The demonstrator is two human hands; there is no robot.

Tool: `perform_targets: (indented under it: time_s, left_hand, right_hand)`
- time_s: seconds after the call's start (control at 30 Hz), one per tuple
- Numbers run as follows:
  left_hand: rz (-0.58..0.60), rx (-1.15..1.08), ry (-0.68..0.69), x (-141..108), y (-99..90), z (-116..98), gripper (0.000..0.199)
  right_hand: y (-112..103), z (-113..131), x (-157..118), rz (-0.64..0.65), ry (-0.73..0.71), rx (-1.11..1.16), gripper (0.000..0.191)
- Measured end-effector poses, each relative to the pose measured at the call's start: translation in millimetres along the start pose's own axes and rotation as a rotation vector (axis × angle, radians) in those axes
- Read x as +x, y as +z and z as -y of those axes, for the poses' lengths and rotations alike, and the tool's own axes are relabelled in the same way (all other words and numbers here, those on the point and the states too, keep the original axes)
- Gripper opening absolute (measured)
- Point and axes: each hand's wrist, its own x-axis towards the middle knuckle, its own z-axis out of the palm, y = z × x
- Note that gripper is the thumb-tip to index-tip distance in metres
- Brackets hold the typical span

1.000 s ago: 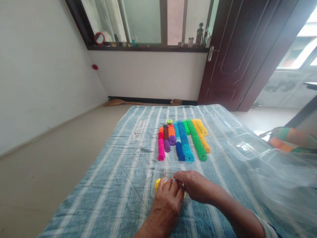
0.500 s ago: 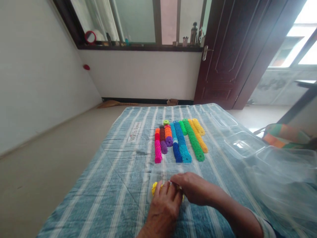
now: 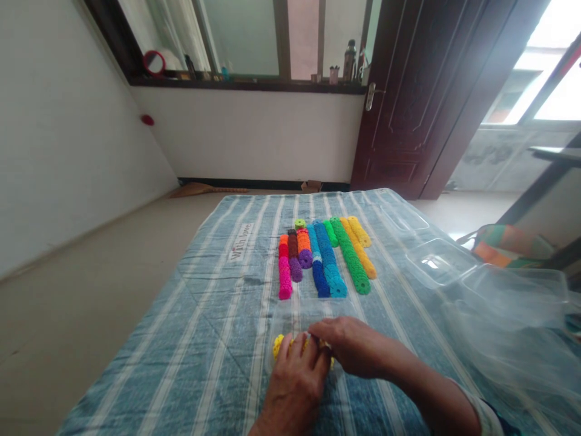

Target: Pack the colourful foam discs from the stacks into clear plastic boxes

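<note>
Near the front of the cloth lies a shallow clear plastic container holding a row of small yellow discs with bumpy edges. My left hand is over this row, its fingers curled down onto the discs. From the right, my right hand comes in bent at the wrist, thumb side stretched toward the left fingertips and fingers pressed together at the row's right end. Most of the yellow row is hidden beneath both hands. Beyond the container lie several rows of stacked discs, including a pink one, a blue one and a green one.
Clear plastic containers and a larger clear heap stand along the right. The striped blue cloth carries a "With love" print. Behind are a dark red door and a window ledge with a flask.
The whole view has shifted slightly, so the scene sits a little further left. Both hands stay at the yellow discs, with hardly any visible movement against the container.
</note>
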Motion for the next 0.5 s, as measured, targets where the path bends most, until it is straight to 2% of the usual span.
perform_targets:
  time_s: [0.1,0.23,0.3,0.37,0.43,0.5]
  left_hand:
    - [-0.042,0.017,-0.015,0,2.2,0,0.035]
    - [0.073,0.027,0.065,0,-7.2,4,0.03]
    - [0.087,0.027,0.059,0,-11.7,6,0.028]
    - [0.078,0.024,0.039,0,-13.6,5,0.028]
    - [0.066,0.019,0.023,0,-13.9,3,0.029]
    - [0.058,0.015,0.003,1,-14.2,2,0.031]
  right_hand:
    - [-2,1,-1,0.012,0.018,-0.017,0.025]
    - [-8,4,-4,-0.009,0.047,-0.005,0.025]
    - [-12,1,-7,-0.097,0.047,0.068,0.024]
    - [-16,-8,-9,-0.292,0.052,0.178,0.022]
    - [-20,-25,-10,-0.583,0.107,0.269,0.021]
    - [-22,-50,-11,-0.899,0.237,0.31,0.021]
